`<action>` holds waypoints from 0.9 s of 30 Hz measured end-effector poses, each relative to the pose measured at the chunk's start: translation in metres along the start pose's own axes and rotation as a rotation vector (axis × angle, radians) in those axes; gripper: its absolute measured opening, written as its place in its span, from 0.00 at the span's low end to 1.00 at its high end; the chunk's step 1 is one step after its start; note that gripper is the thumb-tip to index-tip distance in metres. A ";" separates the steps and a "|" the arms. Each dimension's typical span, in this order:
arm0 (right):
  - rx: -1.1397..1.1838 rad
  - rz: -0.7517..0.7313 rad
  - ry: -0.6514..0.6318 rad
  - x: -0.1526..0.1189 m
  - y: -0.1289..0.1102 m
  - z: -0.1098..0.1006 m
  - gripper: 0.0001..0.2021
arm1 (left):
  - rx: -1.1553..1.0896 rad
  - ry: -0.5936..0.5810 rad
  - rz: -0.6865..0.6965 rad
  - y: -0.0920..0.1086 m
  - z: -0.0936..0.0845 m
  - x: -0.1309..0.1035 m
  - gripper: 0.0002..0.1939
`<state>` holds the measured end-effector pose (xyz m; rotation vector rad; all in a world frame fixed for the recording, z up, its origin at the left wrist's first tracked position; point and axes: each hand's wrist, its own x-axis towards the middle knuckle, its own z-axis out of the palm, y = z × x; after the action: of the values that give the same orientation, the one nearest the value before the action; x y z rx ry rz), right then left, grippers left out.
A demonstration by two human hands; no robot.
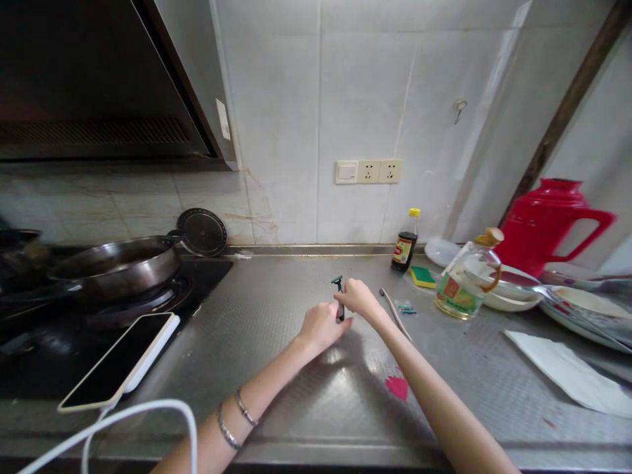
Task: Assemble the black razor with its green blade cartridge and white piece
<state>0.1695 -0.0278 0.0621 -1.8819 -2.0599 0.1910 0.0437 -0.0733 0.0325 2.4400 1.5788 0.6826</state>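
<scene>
Steel counter point(271, 296), dimpled surface; clock directions are taken from the razor as centre, seen from the head.

Item: razor point(340, 313), dark green head uppermost, slim dark handle roughly upright, held above the counter near the middle of the view.

Left hand point(320, 324): closed about the lower handle, thumb side toward three o'clock; two silver-toned bracelets point(228, 426) on the forearm.

Right hand point(359, 296): fingertips pinched on the handle just below the head; exact finger placing cannot be told.

Just past three o'clock: grey slender stick point(394, 313), lying beneath and beside the right forearm. At three, beyond it: small blue-green pieces point(407, 309), too small to identify; farther out, glass oil jug point(461, 286) with cork-coloured stopper.

Between two and three: dark sauce bottle point(405, 247), yellow cap; green-and-yellow sponge point(423, 277); red vacuum flask point(540, 224).

Half past three: white sheet point(567, 372). Half past four: bright pink patch point(397, 387).

Between nine and ten: metal pan point(123, 273) on the black hob point(212, 276); perforated black disc point(202, 232) against the wall.

Half past eight: phone point(118, 362), white cable point(168, 405) attached.
</scene>
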 end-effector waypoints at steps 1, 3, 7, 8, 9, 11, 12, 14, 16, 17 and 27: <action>-0.010 -0.001 0.004 -0.001 -0.003 0.000 0.12 | 0.021 -0.005 -0.006 0.000 0.000 0.000 0.17; -0.029 -0.003 0.009 -0.002 -0.007 0.000 0.11 | 0.063 -0.028 -0.013 -0.001 0.000 0.001 0.16; -0.051 -0.002 -0.002 -0.003 -0.011 0.001 0.12 | 0.152 -0.108 -0.046 -0.001 -0.002 0.001 0.15; -0.057 0.001 -0.002 -0.003 -0.012 0.003 0.13 | 0.171 -0.127 -0.056 -0.001 -0.002 0.001 0.14; -0.064 0.006 -0.001 -0.003 -0.013 0.004 0.13 | 0.185 -0.142 -0.060 -0.001 -0.002 0.000 0.14; -0.071 0.013 0.006 -0.004 -0.015 0.008 0.14 | 0.203 -0.161 -0.064 -0.002 -0.003 0.000 0.14; -0.065 0.014 0.009 -0.004 -0.016 0.009 0.14 | 0.209 -0.164 -0.067 -0.003 -0.003 0.000 0.14; -0.033 0.001 0.005 -0.005 -0.016 0.009 0.15 | 0.220 -0.165 -0.081 -0.008 -0.004 -0.001 0.15; 0.001 -0.009 -0.008 -0.007 -0.012 0.006 0.19 | 0.236 -0.154 -0.107 -0.015 -0.005 0.000 0.16; 0.009 -0.005 -0.014 -0.009 -0.008 0.004 0.20 | 0.243 -0.147 -0.119 -0.020 -0.005 0.000 0.16; -0.104 0.168 -0.098 -0.019 0.082 -0.010 0.16 | 0.279 -0.154 -0.220 -0.065 -0.009 0.004 0.15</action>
<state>0.2512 -0.0385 0.0414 -2.1508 -2.0085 0.2247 -0.0128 -0.0426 0.0177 2.3758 1.9502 0.2460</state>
